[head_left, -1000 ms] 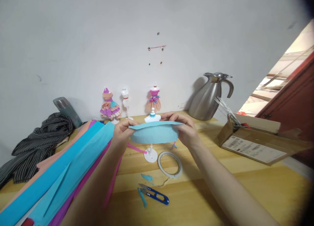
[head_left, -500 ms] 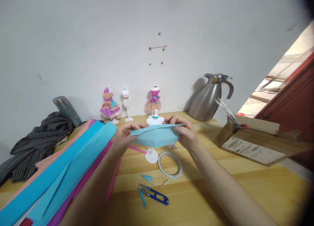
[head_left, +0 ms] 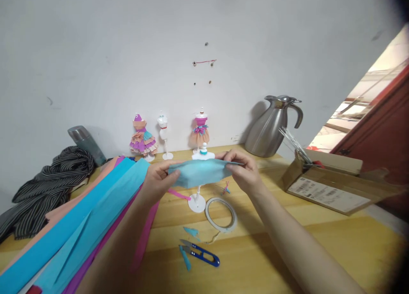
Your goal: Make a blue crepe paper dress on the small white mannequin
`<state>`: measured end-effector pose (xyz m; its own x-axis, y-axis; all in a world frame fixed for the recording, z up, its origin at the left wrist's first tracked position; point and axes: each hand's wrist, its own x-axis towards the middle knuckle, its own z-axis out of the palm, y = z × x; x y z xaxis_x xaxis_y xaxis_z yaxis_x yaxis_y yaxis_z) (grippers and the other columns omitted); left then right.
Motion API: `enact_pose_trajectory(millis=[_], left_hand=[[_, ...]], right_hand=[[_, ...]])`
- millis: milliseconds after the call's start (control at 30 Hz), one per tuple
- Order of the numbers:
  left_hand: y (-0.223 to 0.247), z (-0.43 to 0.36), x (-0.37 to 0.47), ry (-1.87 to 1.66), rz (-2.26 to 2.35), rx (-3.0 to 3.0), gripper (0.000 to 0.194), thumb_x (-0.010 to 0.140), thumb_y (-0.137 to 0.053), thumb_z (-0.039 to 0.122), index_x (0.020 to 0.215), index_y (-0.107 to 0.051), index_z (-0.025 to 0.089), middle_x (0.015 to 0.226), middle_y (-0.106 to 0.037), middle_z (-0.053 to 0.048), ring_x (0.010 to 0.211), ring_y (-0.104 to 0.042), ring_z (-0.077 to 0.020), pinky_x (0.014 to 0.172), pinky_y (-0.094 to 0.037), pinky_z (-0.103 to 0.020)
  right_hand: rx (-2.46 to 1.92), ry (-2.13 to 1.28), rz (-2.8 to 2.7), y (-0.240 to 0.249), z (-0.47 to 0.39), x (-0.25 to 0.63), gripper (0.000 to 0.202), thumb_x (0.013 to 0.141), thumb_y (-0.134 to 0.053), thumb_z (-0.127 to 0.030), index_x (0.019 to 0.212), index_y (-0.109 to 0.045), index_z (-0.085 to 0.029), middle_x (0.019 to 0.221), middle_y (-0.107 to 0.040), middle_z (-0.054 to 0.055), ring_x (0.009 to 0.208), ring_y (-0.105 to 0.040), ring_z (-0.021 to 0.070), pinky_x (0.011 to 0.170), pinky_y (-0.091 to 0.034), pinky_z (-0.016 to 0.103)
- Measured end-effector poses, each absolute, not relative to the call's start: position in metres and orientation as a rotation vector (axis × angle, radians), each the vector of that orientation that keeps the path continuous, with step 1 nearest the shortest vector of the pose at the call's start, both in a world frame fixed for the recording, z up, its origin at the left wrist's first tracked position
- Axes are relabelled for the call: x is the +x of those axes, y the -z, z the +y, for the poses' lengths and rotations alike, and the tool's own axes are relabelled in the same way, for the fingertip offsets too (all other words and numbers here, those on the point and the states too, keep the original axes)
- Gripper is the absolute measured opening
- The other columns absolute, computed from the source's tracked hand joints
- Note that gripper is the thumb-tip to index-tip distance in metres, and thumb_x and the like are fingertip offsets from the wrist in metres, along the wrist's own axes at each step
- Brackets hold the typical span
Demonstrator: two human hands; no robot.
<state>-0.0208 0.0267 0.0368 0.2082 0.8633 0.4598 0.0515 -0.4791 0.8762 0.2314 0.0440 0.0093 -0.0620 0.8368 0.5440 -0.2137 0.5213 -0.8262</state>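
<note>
A light blue strip of crepe paper point(head_left: 200, 174) is stretched between my two hands. My left hand point(head_left: 160, 177) pinches its left end, thumb in front. At the right end my right hand point(head_left: 241, 168) grips it between thumb and fingers. Directly behind the strip stands a small white mannequin point(head_left: 203, 151) with a blue band at the neck; the paper hides most of its torso, and its round base point(head_left: 196, 203) shows below. Blue-handled thread snips point(head_left: 201, 253) lie on the table beside light blue paper scraps point(head_left: 185, 257). A roll of double-sided tape point(head_left: 234, 217) rests nearby.
Long coloured crepe sheets point(head_left: 79, 217) lie at left, beside a striped cloth point(head_left: 57, 174) and a bottle point(head_left: 86, 145). Dressed mannequins point(head_left: 142, 136) stand along the wall. A steel jug point(head_left: 268, 128) and an open cardboard box point(head_left: 329, 187) are at right.
The strip has turned so its broad face hangs flatter in front of the mannequin's torso, and its folded upper edge no longer shows as clearly. Both hands keep hold.
</note>
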Motion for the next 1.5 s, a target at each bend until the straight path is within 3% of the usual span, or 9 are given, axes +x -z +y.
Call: enact_pose_trajectory(millis=[100,233,400,567,867,1067,1500], left_hand=[[-0.035,0.024,-0.02,-1.305,0.853,1.821,0.019,0.074,-0.063,0.017,0.085,-0.078,0.018,0.086,-0.077,-0.006,0.078,-0.07,-0.0198,0.065,-0.054,-0.025],[-0.033,0.023,-0.02,-1.275,0.858,1.891,0.025,0.077,-0.061,0.016,0.095,-0.077,0.021,0.096,-0.076,-0.005,0.086,-0.071,-0.0203,0.07,-0.055,-0.025],[-0.036,0.022,-0.023,-1.292,0.787,1.933,0.019,0.076,-0.061,0.016,0.086,-0.077,0.02,0.089,-0.077,-0.005,0.08,-0.071,-0.02,0.071,-0.056,-0.027],[-0.035,0.023,-0.02,-1.267,0.612,1.91,0.018,0.077,-0.06,0.013,0.083,-0.076,0.018,0.092,-0.076,-0.007,0.091,-0.07,-0.0228,0.082,-0.057,-0.033],[-0.028,0.027,-0.013,-1.399,0.759,1.808,0.013,0.075,-0.066,0.014,0.083,-0.076,0.018,0.088,-0.077,-0.006,0.085,-0.07,-0.0196,0.078,-0.055,-0.028],[-0.023,0.032,-0.008,-1.469,0.885,1.595,0.011,0.073,-0.069,0.026,0.075,-0.074,0.015,0.071,-0.072,-0.003,0.064,-0.063,-0.0149,0.059,-0.05,-0.025],[-0.021,0.028,-0.006,-1.397,0.891,1.548,0.016,0.072,-0.07,0.031,0.072,-0.066,0.015,0.065,-0.062,0.0,0.059,-0.055,-0.0124,0.055,-0.045,-0.023]], right_hand=[[-0.529,-1.036,-1.41,-0.011,0.042,0.235,0.014,0.065,-0.074,-0.026,0.063,-0.062,-0.019,0.093,-0.074,0.008,0.081,-0.069,0.0241,0.072,-0.053,0.035],[-0.446,-1.098,-1.454,-0.015,0.039,0.233,0.02,0.066,-0.077,-0.031,0.061,-0.062,-0.018,0.1,-0.073,0.011,0.088,-0.07,0.0259,0.08,-0.055,0.04],[-0.389,-1.178,-1.478,-0.018,0.038,0.231,0.025,0.068,-0.076,-0.035,0.059,-0.06,-0.018,0.106,-0.072,0.013,0.089,-0.07,0.0267,0.083,-0.055,0.043],[-0.373,-1.226,-1.478,-0.018,0.038,0.231,0.019,0.069,-0.073,-0.03,0.061,-0.061,-0.018,0.108,-0.072,0.012,0.092,-0.07,0.0282,0.082,-0.055,0.042],[-0.562,-1.172,-1.344,-0.019,0.039,0.228,0.014,0.059,-0.072,-0.026,0.058,-0.061,-0.018,0.087,-0.075,0.009,0.075,-0.069,0.0237,0.062,-0.052,0.031],[-0.669,-1.141,-1.293,-0.022,0.033,0.222,0.018,0.064,-0.073,-0.032,0.061,-0.06,-0.02,0.082,-0.073,0.007,0.053,-0.058,0.0164,0.047,-0.043,0.028],[-0.748,-0.956,-1.249,-0.011,0.042,0.216,0.027,0.067,-0.074,-0.042,0.072,-0.059,-0.021,0.06,-0.051,-0.003,0.051,-0.042,0.0107,0.048,-0.031,0.024]])
